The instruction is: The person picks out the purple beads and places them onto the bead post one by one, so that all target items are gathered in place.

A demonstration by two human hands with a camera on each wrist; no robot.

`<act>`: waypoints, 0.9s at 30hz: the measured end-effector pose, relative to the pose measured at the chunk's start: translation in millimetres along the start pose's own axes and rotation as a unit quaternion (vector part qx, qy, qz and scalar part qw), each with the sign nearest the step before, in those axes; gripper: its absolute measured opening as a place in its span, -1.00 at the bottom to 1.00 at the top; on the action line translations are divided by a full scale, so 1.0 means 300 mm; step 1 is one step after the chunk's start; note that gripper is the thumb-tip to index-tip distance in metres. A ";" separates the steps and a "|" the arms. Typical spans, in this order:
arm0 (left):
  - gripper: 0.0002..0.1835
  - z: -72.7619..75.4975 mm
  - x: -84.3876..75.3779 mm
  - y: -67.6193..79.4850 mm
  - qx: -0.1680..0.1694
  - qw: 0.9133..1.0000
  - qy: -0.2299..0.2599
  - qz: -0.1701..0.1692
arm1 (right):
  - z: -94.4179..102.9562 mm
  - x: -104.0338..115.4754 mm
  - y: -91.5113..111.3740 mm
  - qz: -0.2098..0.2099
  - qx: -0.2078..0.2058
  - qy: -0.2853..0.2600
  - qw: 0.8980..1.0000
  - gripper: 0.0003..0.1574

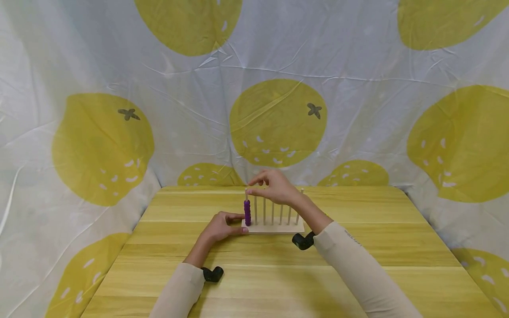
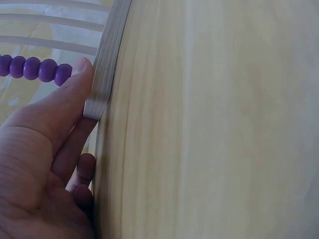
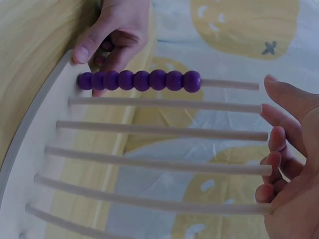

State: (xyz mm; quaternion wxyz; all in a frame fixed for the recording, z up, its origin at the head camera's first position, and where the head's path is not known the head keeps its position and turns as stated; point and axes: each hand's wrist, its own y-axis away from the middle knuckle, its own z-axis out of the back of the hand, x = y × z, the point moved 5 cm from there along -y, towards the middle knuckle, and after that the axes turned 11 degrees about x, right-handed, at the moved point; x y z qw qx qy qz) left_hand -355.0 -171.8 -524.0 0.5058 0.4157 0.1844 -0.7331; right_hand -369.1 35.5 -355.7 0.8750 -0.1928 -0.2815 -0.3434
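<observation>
A wooden peg rack [image 1: 274, 229] with a row of upright rods stands on the table. Purple beads [image 3: 142, 80] are stacked on its leftmost rod, leaving the rod's top bare. My left hand [image 1: 223, 226] grips the rack's left end, thumb against the base [image 2: 105, 64] beside the lowest bead. At the top of the beaded rod is my right hand [image 1: 277, 186], thumb and forefinger apart, nothing between them. In the right wrist view, the right thumb [image 3: 286, 94] lies just off that rod's tip, the other fingers loosely bent near the bare rods [image 3: 164, 132].
The wood-grain table [image 1: 254, 282] reaches back to a white curtain [image 1: 358, 123] printed with yellow fruit. Black wrist-worn devices [image 1: 303, 241] sit at both sleeve cuffs.
</observation>
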 end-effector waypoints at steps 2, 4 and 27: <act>-0.42 0.001 0.000 0.001 0.000 1.000 0.003 0.000 | 0.007 -0.006 0.007 -0.001 0.000 0.002 1.000 -0.65; -0.42 0.003 0.000 0.001 -0.002 1.000 0.006 0.000 | 0.017 -0.013 0.019 -0.007 0.000 0.008 1.000 -0.64; -0.27 0.057 -0.005 0.031 0.009 0.999 -0.049 0.002 | 0.182 -0.279 0.337 -0.082 -0.064 -0.011 0.995 -0.57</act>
